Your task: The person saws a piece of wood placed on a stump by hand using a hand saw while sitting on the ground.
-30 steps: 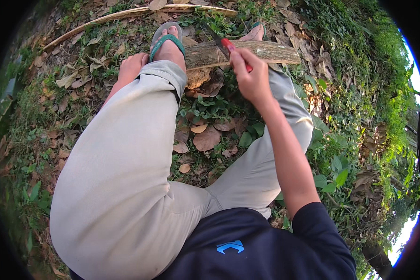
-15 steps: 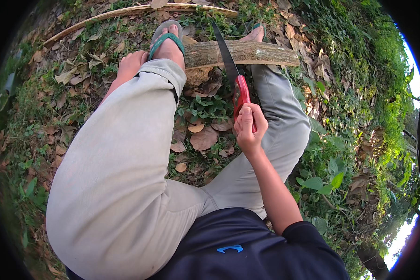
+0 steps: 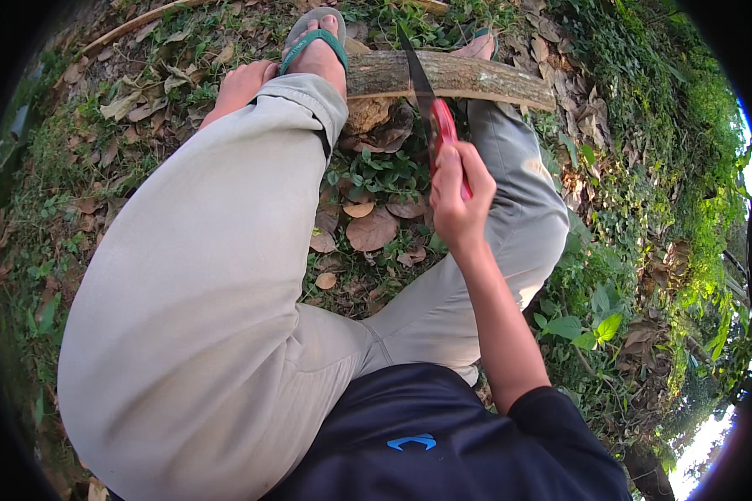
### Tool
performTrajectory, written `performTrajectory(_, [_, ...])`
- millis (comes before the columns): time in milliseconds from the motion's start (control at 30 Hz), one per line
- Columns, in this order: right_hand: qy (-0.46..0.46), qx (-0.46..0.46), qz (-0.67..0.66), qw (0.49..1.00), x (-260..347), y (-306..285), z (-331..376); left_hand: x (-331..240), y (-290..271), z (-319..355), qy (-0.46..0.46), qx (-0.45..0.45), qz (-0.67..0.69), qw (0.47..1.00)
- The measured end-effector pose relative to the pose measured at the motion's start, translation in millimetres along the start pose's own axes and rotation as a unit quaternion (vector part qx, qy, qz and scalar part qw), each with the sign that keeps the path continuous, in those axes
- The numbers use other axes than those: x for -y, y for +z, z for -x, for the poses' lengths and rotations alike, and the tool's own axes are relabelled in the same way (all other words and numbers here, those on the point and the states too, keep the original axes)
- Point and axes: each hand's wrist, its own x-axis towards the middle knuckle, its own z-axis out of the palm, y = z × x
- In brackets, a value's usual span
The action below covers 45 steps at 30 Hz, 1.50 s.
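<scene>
My right hand [image 3: 462,188] is wrapped round the red handle [image 3: 445,125] of a hand saw. The saw's dark blade [image 3: 417,67] lies across a bark-covered log [image 3: 485,75], its tip pointing away past the far side. Beyond my left leg, my left hand [image 3: 236,90] is low beside my left foot [image 3: 319,60], at about the log's left end. Its fingers curl downward out of sight, and whatever they hold is hidden by the foot and trouser leg. That foot, in a green-strapped flip-flop, presses against the log's left part.
My right foot [image 3: 479,46] is behind the log, my right shin under it. Dry leaves [image 3: 371,230] and low green plants cover the ground between my legs. A long pale strip of wood [image 3: 134,29] lies at the far left. Dense greenery [image 3: 685,167] rises on the right.
My right hand has pushed the saw forward, so the handle is now closer to the log. The whole scene has shifted upward and slightly right in view. My left hand stays beside the foot.
</scene>
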Motion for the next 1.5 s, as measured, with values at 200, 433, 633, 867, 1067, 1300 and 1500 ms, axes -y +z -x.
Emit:
performTrajectory(200, [-0.162, -0.048, 0.103, 0.98, -35, 53, -25, -6, -4, -17, -0.005, 0.004, 0.022, 1.0])
performTrajectory(433, [0.001, 0.04, -0.028, 0.999, -24, -18, -21, -2, -10, 4, -0.015, 0.007, 0.029, 0.999])
performTrajectory(633, [-0.001, -0.024, -0.012, 1.0, -28, 7, 16, -9, -13, 6, 0.033, -0.02, 0.054, 0.998])
performTrajectory(867, [0.012, -0.008, -0.111, 0.994, -29, 8, 18, -4, -11, -1, 0.007, 0.005, 0.014, 1.0])
performTrajectory(1067, [-0.106, -0.056, 0.093, 0.988, -27, 6, 18, -6, -5, -7, 0.012, 0.007, 0.001, 1.0])
performTrajectory(1300, [0.121, -0.028, -0.217, 0.968, 46, 3, -34, 3, -5, -7, 0.006, 0.006, -0.007, 1.0])
performTrajectory(1500, [-0.085, -0.037, 0.023, 0.995, 101, 3, -71, -1, -1, -14, 0.01, 0.002, -0.008, 1.0])
